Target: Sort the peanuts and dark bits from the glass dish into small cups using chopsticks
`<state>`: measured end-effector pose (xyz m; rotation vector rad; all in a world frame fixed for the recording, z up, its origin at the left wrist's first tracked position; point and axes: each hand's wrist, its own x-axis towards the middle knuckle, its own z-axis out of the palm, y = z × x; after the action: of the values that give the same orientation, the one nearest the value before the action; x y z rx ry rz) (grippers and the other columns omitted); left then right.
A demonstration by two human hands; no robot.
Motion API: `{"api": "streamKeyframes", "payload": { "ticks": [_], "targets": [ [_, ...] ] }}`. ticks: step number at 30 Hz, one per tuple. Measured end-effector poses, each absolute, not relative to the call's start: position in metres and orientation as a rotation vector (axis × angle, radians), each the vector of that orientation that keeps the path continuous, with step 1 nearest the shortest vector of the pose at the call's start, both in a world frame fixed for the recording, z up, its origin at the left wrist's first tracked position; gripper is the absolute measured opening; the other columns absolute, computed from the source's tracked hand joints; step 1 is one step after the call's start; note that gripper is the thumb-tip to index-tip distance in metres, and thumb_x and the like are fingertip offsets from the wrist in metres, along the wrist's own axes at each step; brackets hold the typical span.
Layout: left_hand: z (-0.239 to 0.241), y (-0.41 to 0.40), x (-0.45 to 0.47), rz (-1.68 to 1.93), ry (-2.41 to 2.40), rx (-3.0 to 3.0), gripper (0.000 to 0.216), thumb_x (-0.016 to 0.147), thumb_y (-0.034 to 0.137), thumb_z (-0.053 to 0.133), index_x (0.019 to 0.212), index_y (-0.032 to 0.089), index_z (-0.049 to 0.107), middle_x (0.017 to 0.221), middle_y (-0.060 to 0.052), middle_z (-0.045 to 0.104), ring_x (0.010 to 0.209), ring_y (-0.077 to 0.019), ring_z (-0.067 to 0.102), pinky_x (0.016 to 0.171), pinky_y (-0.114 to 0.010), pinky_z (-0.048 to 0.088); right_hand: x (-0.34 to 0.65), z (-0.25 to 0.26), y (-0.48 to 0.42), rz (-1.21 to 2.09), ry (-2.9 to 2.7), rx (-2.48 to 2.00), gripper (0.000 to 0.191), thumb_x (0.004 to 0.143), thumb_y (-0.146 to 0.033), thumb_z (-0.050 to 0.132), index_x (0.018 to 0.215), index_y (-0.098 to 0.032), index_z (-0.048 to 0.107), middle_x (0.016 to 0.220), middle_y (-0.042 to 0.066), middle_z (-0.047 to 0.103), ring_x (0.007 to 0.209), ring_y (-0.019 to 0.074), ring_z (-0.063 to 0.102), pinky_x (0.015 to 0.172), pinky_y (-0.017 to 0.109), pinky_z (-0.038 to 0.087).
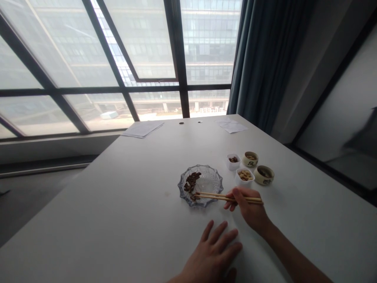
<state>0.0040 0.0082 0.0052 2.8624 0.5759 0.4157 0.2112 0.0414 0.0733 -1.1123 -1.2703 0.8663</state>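
My right hand point(247, 206) grips a pair of wooden chopsticks point(216, 196), their tips inside a scalloped clear glass plate point(212, 181). Dark brown pieces, perhaps seeds or dried pods, point(193, 181) are heaped along the plate's left side. The chopstick tips reach the lowest of these pieces; whether one is pinched between them I cannot tell. My left hand point(212, 251) rests on the table in front of the plate, fingers spread, holding nothing.
Right of the plate stand a white cup of dark pieces point(233, 161), a white cup of peanuts point(245, 176) and two beige ceramic bowls, one behind point(250, 158) and one nearer point(264, 175). Paper sheets point(143, 128) lie at the white table's point(123, 208) far end, below the windows.
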Motion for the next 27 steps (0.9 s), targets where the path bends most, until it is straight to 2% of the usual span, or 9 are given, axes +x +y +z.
{"api": "streamKeyframes", "payload": {
  "ticks": [8, 15, 20, 23, 27],
  "targets": [
    [0.003, 0.01, 0.004, 0.412, 0.566, 2.855, 0.043, 0.107, 0.045, 0.056, 0.146, 0.028, 0.053, 0.162, 0.001, 0.047, 0.15, -0.0346, 0.038, 0.123, -0.065, 0.027, 0.226, 0.077, 0.045, 0.859, -1.312, -1.138, 0.043, 0.099, -0.054, 0.065, 0.083, -0.016, 0.078, 0.068, 0.008, 0.078, 0.055, 0.0179, 0.071, 0.053, 0.027, 0.057],
    [-0.004, 0.009, 0.003, 0.461, 0.565, 2.885, 0.043, 0.107, 0.043, 0.056, 0.147, 0.027, 0.053, 0.162, 0.0, 0.046, 0.151, -0.0341, 0.036, 0.123, -0.065, 0.026, 0.225, 0.071, 0.048, 0.795, -1.291, -1.132, 0.046, 0.101, -0.055, 0.061, 0.078, -0.017, 0.075, 0.058, 0.005, 0.072, 0.045, 0.0125, 0.058, 0.044, 0.023, 0.046],
    [-0.004, 0.009, 0.003, 0.465, 0.55, 2.87, 0.046, 0.106, 0.043, 0.057, 0.148, 0.027, 0.051, 0.162, -0.001, 0.046, 0.151, -0.0348, 0.036, 0.122, -0.066, 0.027, 0.219, 0.062, 0.05, 0.744, -1.221, -1.091, 0.048, 0.102, -0.056, 0.058, 0.077, -0.018, 0.074, 0.053, 0.004, 0.069, 0.041, 0.0123, 0.054, 0.041, 0.023, 0.042],
    [0.0, 0.009, 0.003, 0.432, 0.565, 2.861, 0.044, 0.108, 0.045, 0.052, 0.149, 0.028, 0.051, 0.163, 0.0, 0.045, 0.151, -0.0349, 0.036, 0.121, -0.068, 0.029, 0.219, 0.065, 0.05, 0.66, -1.18, -1.071, 0.049, 0.102, -0.056, 0.058, 0.077, -0.017, 0.074, 0.053, 0.004, 0.068, 0.041, 0.0131, 0.055, 0.041, 0.024, 0.043],
    [0.006, 0.009, 0.003, 0.378, 0.567, 2.857, 0.043, 0.11, 0.047, 0.048, 0.149, 0.028, 0.05, 0.164, 0.001, 0.044, 0.151, -0.0343, 0.036, 0.12, -0.068, 0.031, 0.236, 0.086, 0.047, 0.364, -1.043, -1.127, 0.049, 0.102, -0.056, 0.058, 0.078, -0.016, 0.074, 0.055, 0.004, 0.069, 0.043, 0.0132, 0.057, 0.046, 0.026, 0.048]
  ]
}}
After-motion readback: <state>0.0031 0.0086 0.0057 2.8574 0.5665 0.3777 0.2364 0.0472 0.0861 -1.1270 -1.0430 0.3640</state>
